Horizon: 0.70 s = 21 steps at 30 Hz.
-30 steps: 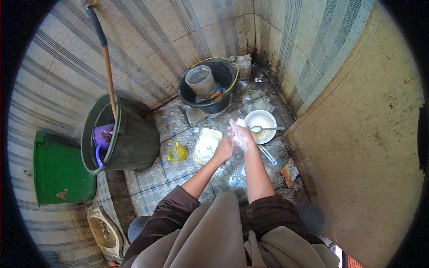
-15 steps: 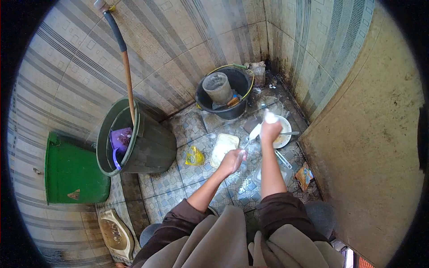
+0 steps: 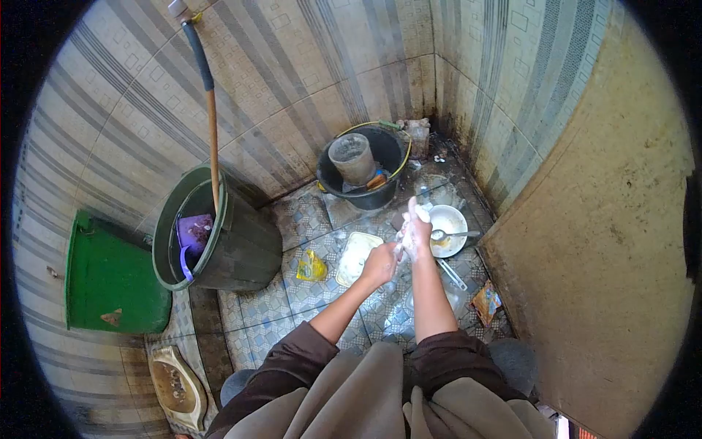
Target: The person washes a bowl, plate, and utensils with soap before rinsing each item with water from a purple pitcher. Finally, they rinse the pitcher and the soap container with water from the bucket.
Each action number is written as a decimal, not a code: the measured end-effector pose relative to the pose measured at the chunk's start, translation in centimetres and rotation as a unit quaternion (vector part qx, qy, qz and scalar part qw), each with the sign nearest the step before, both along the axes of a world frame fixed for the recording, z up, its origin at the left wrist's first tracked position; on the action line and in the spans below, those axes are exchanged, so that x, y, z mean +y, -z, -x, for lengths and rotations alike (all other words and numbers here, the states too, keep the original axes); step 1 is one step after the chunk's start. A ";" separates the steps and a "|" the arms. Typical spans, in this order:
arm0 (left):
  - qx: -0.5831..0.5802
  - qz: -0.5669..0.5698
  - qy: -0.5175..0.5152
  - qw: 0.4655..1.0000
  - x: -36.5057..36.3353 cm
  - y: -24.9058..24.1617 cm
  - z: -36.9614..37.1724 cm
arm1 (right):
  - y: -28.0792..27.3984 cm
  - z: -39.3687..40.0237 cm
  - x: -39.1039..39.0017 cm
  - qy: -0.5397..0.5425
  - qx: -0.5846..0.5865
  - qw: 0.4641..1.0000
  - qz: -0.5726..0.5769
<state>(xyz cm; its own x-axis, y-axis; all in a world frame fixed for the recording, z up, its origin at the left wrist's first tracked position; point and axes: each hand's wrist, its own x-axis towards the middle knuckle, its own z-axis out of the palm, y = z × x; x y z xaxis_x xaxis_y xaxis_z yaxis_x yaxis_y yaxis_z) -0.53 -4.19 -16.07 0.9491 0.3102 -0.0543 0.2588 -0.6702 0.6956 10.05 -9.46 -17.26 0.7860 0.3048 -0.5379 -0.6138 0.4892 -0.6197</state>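
My left hand (image 3: 382,265) is closed on the near end of a slim, spoon-like utensil, mostly hidden now between the hands. Against it, my right hand (image 3: 417,233) grips a white, foamy wad (image 3: 423,213), perhaps a sponge; suds coat its fingers. Just right of that hand sits a white bowl (image 3: 451,220) with a metal spoon (image 3: 461,234) resting in it. A rectangular container with white suds (image 3: 356,256) lies left of my left hand. Beyond it is a crumpled yellow packet (image 3: 311,265). A white-handled utensil (image 3: 453,274) lies beside my right forearm.
A black bucket (image 3: 369,197) holding a grey tub (image 3: 351,159) stands by the back wall. At left are a large green bin (image 3: 241,249) with a purple dipper (image 3: 194,234) and a green panel (image 3: 117,293). An orange wrapper (image 3: 485,301) lies near the right-hand board (image 3: 585,256).
My right hand has come down and left, toward my left hand, and the two now meet around the utensil. The spoon in the bowl shows more fully. The view has shifted slightly.
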 end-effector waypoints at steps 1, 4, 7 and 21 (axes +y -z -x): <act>0.016 0.076 -0.008 0.997 -0.1 0.0 0.4 | 0.5 -0.2 -0.3 0.003 0.002 1.000 0.001; -0.014 0.177 0.004 0.984 -0.8 0.5 1.7 | -1.1 -0.1 -1.2 0.065 -0.223 0.898 0.374; 0.029 0.191 -0.002 0.981 -0.4 1.4 2.1 | -0.6 -1.3 -1.7 0.138 -0.143 0.887 0.417; 0.127 0.472 -0.082 0.869 2.1 1.1 1.1 | 2.0 1.8 1.7 -0.094 -0.113 0.989 0.015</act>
<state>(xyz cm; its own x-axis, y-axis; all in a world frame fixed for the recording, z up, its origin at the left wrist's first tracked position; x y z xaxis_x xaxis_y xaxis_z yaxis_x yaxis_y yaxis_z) -1.63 -2.06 -17.14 0.8161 0.1438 -0.5597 0.5231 0.2280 0.8212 8.24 -7.76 -19.25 0.8176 0.4438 -0.3668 -0.5368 0.3576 -0.7642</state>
